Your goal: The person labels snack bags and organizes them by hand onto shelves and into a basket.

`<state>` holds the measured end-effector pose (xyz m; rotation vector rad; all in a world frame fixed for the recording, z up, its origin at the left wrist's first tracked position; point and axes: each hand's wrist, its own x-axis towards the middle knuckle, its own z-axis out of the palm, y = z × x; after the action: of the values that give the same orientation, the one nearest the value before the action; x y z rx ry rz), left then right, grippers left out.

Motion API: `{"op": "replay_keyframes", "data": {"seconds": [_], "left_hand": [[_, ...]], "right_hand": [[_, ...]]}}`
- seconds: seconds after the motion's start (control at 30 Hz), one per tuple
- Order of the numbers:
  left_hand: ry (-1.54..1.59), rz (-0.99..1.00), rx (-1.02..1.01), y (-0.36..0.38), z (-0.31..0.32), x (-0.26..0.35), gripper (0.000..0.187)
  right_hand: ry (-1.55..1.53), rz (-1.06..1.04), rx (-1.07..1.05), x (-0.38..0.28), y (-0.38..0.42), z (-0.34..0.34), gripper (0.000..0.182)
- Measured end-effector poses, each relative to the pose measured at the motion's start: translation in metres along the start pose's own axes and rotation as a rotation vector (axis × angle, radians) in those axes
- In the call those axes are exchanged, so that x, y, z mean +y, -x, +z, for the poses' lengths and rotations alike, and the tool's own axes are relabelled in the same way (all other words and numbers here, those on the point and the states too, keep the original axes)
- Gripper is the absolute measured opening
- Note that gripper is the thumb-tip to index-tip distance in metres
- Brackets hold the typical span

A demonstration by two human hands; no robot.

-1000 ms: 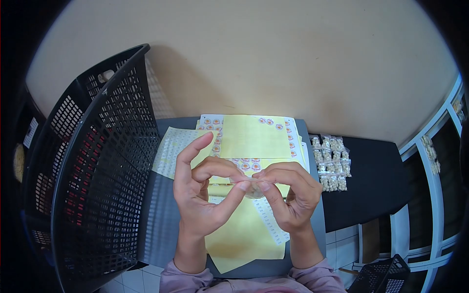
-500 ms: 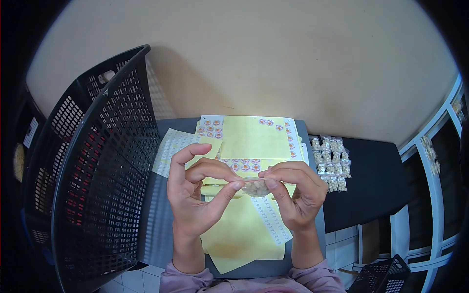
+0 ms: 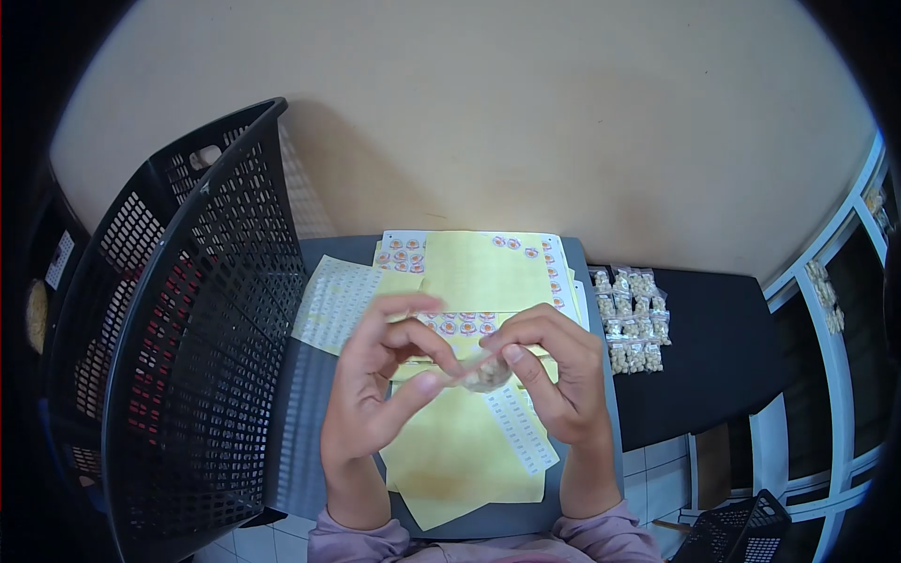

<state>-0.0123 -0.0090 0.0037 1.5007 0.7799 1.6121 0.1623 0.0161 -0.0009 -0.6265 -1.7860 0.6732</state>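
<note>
A small clear plastic bag (image 3: 488, 376) of pale, nut-like pieces hangs between my two hands above the desk. My left hand (image 3: 383, 380) pinches its upper left edge between thumb and forefinger, the other fingers curled loosely away. At the upper right edge, my right hand (image 3: 554, 371) grips the bag with thumb and fingers. Slight motion blur hides the detail of the bag's top. Beneath lie yellow sheets (image 3: 450, 469) and a narrow strip of small printed labels (image 3: 522, 430). Behind them are sheets of round orange-and-purple stickers (image 3: 460, 324), partly covered by a yellow sheet (image 3: 488, 272).
Tall black perforated baskets (image 3: 202, 310) stand close on the left. A printed label sheet (image 3: 340, 296) lies near them. Several filled bags (image 3: 633, 319) sit in rows on a black surface (image 3: 713, 347) at right. A smaller black basket (image 3: 737, 535) is on the floor.
Both hands and the bag have dropped slightly. The bag's top edge, level before, now slants with its right end higher, and the right hand has shifted a little left.
</note>
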Motion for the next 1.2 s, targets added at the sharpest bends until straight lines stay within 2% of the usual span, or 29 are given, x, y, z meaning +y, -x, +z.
{"op": "replay_keyframes", "data": {"seconds": [0.03, 0.07, 0.1, 0.23, 0.3, 0.33, 0.4, 0.43, 0.5, 0.63, 0.7, 0.87, 0.97, 1.03, 1.2], "left_hand": [[0.011, -0.089, -0.136, -0.002, -0.005, -0.001, 0.036], [0.022, -0.178, -0.27, -0.002, -0.008, -0.001, 0.027], [0.009, -0.252, -0.201, -0.002, -0.001, 0.002, 0.015], [-0.15, -0.315, -0.254, -0.001, 0.002, 0.0, 0.017], [-0.113, -0.439, -0.259, -0.002, 0.002, -0.002, 0.018], [-0.114, -0.437, -0.26, -0.003, 0.002, -0.003, 0.018], [-0.05, -0.43, -0.157, -0.005, 0.005, -0.008, 0.02], [-0.04, -0.408, -0.117, -0.005, 0.007, -0.01, 0.023], [-0.073, -0.368, -0.103, -0.006, 0.009, -0.016, 0.024], [-0.161, -0.301, -0.073, -0.005, 0.01, -0.018, 0.025], [-0.173, -0.3, -0.069, -0.007, 0.008, -0.016, 0.025], [-0.17, -0.34, -0.062, -0.009, 0.008, -0.019, 0.024], [-0.105, -0.31, -0.006, -0.009, 0.012, -0.022, 0.023], [-0.213, -0.224, 0.056, -0.009, 0.016, -0.02, 0.022], [-0.258, -0.157, 0.034, -0.008, 0.017, -0.02, 0.022]], "right_hand": [[-0.001, 0.001, 0.001, 0.001, 0.0, -0.001, 0.002], [0.066, 0.008, -0.085, 0.003, 0.001, -0.003, 0.002], [0.132, 0.016, -0.171, 0.004, 0.0, -0.004, 0.002], [0.277, -0.124, -0.21, 0.008, -0.002, -0.006, 0.003], [0.298, -0.141, -0.223, 0.009, -0.003, -0.006, 0.005], [0.299, -0.142, -0.221, 0.007, -0.004, -0.002, 0.005], [0.264, -0.066, 0.124, 0.003, -0.005, 0.01, 0.007], [0.265, -0.069, 0.125, 0.002, -0.003, 0.011, 0.007], [0.058, 0.201, 0.071, 0.002, 0.002, 0.013, 0.01], [0.051, 0.224, 0.125, 0.004, 0.001, 0.021, 0.011], [-0.087, 0.254, 0.076, 0.009, 0.003, 0.018, 0.012], [-0.036, 0.258, 0.076, 0.008, 0.001, 0.014, 0.008], [0.02, 0.249, 0.063, 0.009, 0.0, 0.014, 0.008], [0.035, 0.253, 0.061, 0.008, 0.0, 0.013, 0.008], [0.048, 0.254, 0.047, 0.007, 0.0, 0.01, 0.009]]}}
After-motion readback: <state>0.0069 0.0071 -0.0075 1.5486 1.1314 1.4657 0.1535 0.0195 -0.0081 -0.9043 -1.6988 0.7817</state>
